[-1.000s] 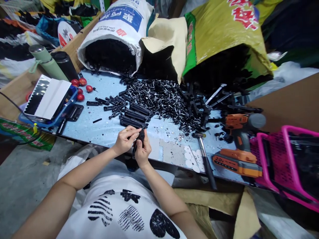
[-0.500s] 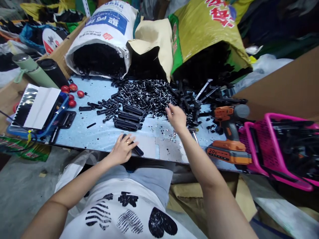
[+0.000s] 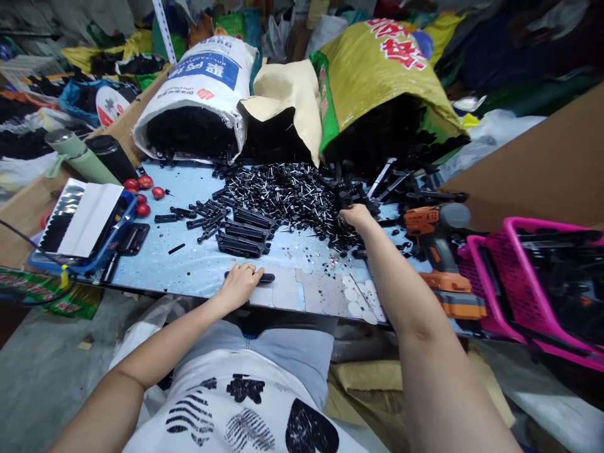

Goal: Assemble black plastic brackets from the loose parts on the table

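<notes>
My left hand [image 3: 240, 283] is at the table's front edge, its fingers closed over a long black plastic bar [image 3: 268, 277] that lies nearly level. The bar's middle is hidden beneath the fingers. My right hand [image 3: 358, 217] reaches to the right side of a heap of small black pieces with silvery pins [image 3: 287, 195]. Its fingertips are pinched together among black parts, and whatever they grip is too small to make out. A stack of black bars [image 3: 243, 234] lies between the heap and my left hand.
An orange cordless drill [image 3: 436, 251] lies right of my forearm, beside a pink basket [image 3: 528, 270]. Behind the heap, a white sack [image 3: 198, 82] and a yellow sack [image 3: 377, 69] gape open. At left are red fruits [image 3: 144, 209] and a blue tray [image 3: 106, 258].
My right hand has moved right, from the heap of pinned pieces to the darker parts at its side. The bar under my left hand has turned from slanted to nearly level.
</notes>
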A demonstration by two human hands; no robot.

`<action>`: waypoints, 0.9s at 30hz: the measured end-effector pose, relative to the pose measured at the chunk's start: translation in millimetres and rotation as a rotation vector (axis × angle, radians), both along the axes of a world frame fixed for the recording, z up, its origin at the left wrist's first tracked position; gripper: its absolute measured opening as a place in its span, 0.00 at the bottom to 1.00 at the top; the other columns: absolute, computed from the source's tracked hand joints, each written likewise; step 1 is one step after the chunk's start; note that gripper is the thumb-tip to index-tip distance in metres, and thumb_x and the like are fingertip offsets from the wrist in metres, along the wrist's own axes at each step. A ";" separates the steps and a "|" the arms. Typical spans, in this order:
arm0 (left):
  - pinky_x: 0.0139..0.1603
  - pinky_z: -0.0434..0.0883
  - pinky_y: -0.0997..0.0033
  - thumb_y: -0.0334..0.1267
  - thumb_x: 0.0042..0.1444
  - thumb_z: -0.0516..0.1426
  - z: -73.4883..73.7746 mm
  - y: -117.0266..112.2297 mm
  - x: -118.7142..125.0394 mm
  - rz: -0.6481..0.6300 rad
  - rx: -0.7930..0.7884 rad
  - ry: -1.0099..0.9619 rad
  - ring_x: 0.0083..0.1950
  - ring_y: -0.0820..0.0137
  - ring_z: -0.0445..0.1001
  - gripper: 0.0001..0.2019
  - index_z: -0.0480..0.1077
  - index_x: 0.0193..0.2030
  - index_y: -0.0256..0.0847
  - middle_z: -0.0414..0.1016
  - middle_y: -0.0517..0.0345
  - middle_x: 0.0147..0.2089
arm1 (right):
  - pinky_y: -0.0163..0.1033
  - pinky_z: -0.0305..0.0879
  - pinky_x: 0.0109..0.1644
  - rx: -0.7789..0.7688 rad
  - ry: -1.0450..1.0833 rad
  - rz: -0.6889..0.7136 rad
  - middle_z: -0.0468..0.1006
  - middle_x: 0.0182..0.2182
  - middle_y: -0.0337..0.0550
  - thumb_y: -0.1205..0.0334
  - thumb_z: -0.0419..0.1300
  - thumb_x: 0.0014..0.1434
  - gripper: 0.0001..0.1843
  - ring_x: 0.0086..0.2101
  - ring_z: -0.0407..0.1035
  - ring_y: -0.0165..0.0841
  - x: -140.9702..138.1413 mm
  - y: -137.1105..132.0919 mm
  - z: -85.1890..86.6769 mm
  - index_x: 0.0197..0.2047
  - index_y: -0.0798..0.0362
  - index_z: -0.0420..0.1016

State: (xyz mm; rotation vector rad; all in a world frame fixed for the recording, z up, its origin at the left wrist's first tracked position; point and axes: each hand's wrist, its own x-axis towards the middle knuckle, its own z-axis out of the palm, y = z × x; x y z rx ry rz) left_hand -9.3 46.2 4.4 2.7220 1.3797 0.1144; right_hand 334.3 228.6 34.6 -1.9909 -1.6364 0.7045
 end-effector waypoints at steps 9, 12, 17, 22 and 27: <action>0.41 0.65 0.67 0.38 0.61 0.52 -8.1 42.0 7.3 0.057 -0.056 -0.038 0.43 0.64 0.68 0.11 0.67 0.48 0.37 0.71 0.50 0.41 | 0.36 0.62 0.30 -0.115 -0.009 0.516 0.75 0.33 0.46 0.50 0.53 0.61 0.18 0.27 0.68 0.31 -43.3 -135.9 1.3 0.46 0.55 0.67; 0.42 0.65 0.67 0.38 0.62 0.51 -6.1 39.2 3.0 0.002 -0.076 -0.032 0.43 0.63 0.68 0.12 0.67 0.49 0.36 0.71 0.50 0.41 | 0.36 0.59 0.33 -0.065 -0.270 0.788 0.77 0.36 0.45 0.49 0.51 0.63 0.17 0.32 0.70 0.34 -70.5 -174.3 -3.3 0.47 0.53 0.67; 0.46 0.64 0.64 0.38 0.64 0.47 0.2 17.9 3.8 -0.070 -0.149 -0.087 0.47 0.62 0.68 0.16 0.63 0.55 0.37 0.70 0.49 0.45 | 0.35 0.53 0.33 0.033 -0.529 1.011 0.76 0.35 0.45 0.48 0.47 0.66 0.18 0.33 0.70 0.33 -98.4 -188.0 -15.3 0.42 0.53 0.69; 0.48 0.64 0.61 0.57 0.55 0.54 5.6 15.0 7.6 -0.087 -0.193 -0.119 0.49 0.58 0.68 0.27 0.62 0.53 0.38 0.70 0.48 0.47 | 0.35 0.48 0.31 0.077 -0.649 0.901 0.75 0.34 0.44 0.45 0.45 0.65 0.21 0.31 0.69 0.33 -110.8 -189.1 -17.2 0.41 0.52 0.69; 0.41 0.67 0.63 0.61 0.48 0.57 3.0 13.0 2.5 -0.054 -0.171 -0.194 0.43 0.58 0.72 0.31 0.61 0.49 0.38 0.71 0.48 0.43 | 0.38 0.47 0.34 0.220 -0.699 0.833 0.74 0.34 0.46 0.50 0.43 0.67 0.20 0.33 0.67 0.34 -119.8 -203.5 -1.4 0.41 0.52 0.70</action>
